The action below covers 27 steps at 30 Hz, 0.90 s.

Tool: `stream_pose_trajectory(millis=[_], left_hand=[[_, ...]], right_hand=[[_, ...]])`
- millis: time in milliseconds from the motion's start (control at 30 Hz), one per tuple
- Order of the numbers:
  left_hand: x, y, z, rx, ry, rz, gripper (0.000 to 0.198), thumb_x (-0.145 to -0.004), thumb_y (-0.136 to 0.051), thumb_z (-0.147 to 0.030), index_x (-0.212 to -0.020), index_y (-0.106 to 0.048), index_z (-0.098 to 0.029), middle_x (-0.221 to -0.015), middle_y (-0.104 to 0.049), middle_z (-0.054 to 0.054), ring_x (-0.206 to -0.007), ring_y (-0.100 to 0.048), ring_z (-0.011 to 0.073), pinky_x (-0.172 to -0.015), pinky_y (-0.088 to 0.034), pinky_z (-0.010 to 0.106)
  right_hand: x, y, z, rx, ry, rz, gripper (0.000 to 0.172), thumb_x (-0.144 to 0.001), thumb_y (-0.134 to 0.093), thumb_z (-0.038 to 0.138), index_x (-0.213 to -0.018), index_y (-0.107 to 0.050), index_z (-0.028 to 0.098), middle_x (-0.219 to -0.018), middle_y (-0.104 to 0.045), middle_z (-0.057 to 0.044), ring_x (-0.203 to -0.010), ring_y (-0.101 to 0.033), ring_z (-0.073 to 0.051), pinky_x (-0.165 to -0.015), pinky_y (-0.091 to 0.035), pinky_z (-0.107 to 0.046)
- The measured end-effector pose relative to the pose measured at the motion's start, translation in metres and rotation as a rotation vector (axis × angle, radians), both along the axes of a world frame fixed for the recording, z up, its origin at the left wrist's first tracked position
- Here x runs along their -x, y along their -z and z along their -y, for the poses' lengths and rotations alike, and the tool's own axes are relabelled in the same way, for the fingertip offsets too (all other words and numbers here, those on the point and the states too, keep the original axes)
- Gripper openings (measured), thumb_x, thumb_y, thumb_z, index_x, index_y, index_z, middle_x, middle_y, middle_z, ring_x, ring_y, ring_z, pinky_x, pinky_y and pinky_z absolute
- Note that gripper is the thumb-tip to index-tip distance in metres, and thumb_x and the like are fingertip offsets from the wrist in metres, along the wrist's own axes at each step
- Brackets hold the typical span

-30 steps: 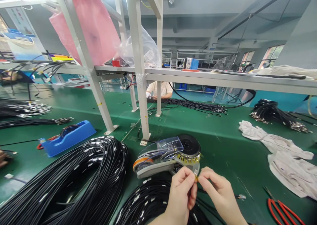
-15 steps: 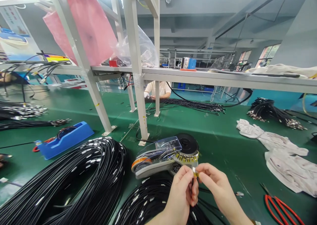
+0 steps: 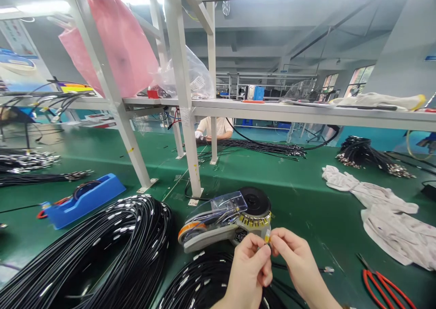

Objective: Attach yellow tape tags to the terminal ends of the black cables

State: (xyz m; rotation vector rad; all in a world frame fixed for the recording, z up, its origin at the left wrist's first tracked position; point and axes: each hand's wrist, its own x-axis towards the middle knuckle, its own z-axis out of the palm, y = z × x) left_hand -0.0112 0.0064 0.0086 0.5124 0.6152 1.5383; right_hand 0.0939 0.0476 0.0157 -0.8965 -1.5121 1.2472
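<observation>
My left hand (image 3: 250,266) is closed, pinching the end of a black cable in front of the tape dispenser. A small pale tip with a bit of yellow tape (image 3: 267,238) sticks up between my fingers. My right hand (image 3: 294,257) meets it from the right, thumb and forefinger pinched on the yellow tape at that tip. Just behind stands a round automatic tape dispenser (image 3: 213,232) with a black wheel and short yellow tape pieces around its rim. A coil of black cables (image 3: 194,279) lies beneath my hands, partly covered by them.
A bigger cable coil (image 3: 136,236) lies left, near a blue tape holder (image 3: 85,200). Red-handled scissors (image 3: 379,282) and white gloves (image 3: 391,213) lie right. White shelf posts (image 3: 187,132) rise ahead; a person (image 3: 218,128) sits beyond, by more cables.
The view has tilted up slightly. My left thumb has moved across the cable end, and both hands stay together at the yellow tape.
</observation>
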Motion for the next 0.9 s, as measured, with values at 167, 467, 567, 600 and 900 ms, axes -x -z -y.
stream_pose_trajectory(millis=[167, 467, 567, 600, 900], left_hand=[[-0.001, 0.000, 0.003, -0.004, 0.022, 0.027, 0.030, -0.061, -0.074, -0.033, -0.062, -0.050, -0.015, -0.043, -0.046, -0.006, -0.033, -0.032, 0.0019, -0.032, -0.020, 0.014], [0.000, 0.003, 0.000, -0.039, 0.096, 0.064, 0.029, -0.062, -0.073, -0.034, -0.059, -0.054, -0.013, -0.047, -0.050, -0.003, -0.030, -0.033, 0.0007, -0.029, -0.020, 0.013], [0.001, 0.004, -0.001, -0.072, 0.167, 0.081, 0.028, -0.065, -0.070, -0.036, -0.058, -0.055, -0.013, -0.043, -0.048, -0.003, -0.025, -0.029, 0.0009, -0.026, -0.019, 0.013], [0.002, 0.004, -0.001, -0.077, 0.194, 0.084, 0.028, -0.066, -0.069, -0.036, -0.059, -0.055, -0.013, -0.043, -0.049, -0.003, -0.024, -0.029, 0.0011, -0.025, -0.018, 0.013], [0.009, 0.008, -0.002, -0.157, 0.514, 0.073, 0.033, -0.079, -0.054, -0.031, -0.056, -0.056, -0.009, -0.037, -0.043, -0.001, -0.021, -0.023, 0.0014, -0.022, -0.018, 0.014]], right_hand=[[0.004, 0.004, 0.001, 0.043, -0.037, -0.070, 0.020, -0.078, -0.060, 0.035, -0.070, -0.062, 0.017, -0.061, -0.054, 0.000, -0.057, -0.047, -0.013, -0.054, -0.040, -0.022], [0.007, 0.000, 0.006, 0.112, -0.064, -0.195, 0.022, -0.076, -0.063, 0.034, -0.066, -0.060, 0.016, -0.055, -0.053, 0.001, -0.052, -0.046, -0.011, -0.051, -0.039, -0.022], [0.007, 0.000, 0.005, 0.184, -0.120, -0.262, 0.023, -0.075, -0.065, 0.033, -0.062, -0.058, 0.015, -0.052, -0.051, 0.002, -0.050, -0.044, -0.010, -0.051, -0.037, -0.021], [0.007, 0.000, 0.005, 0.210, -0.136, -0.288, 0.024, -0.074, -0.066, 0.033, -0.060, -0.058, 0.015, -0.051, -0.050, 0.003, -0.049, -0.042, -0.009, -0.050, -0.036, -0.021], [0.000, 0.000, 0.002, 0.138, -0.340, -0.351, 0.020, -0.070, -0.070, 0.035, -0.065, -0.063, 0.017, -0.064, -0.049, 0.000, -0.062, -0.044, -0.013, -0.059, -0.036, -0.025]])
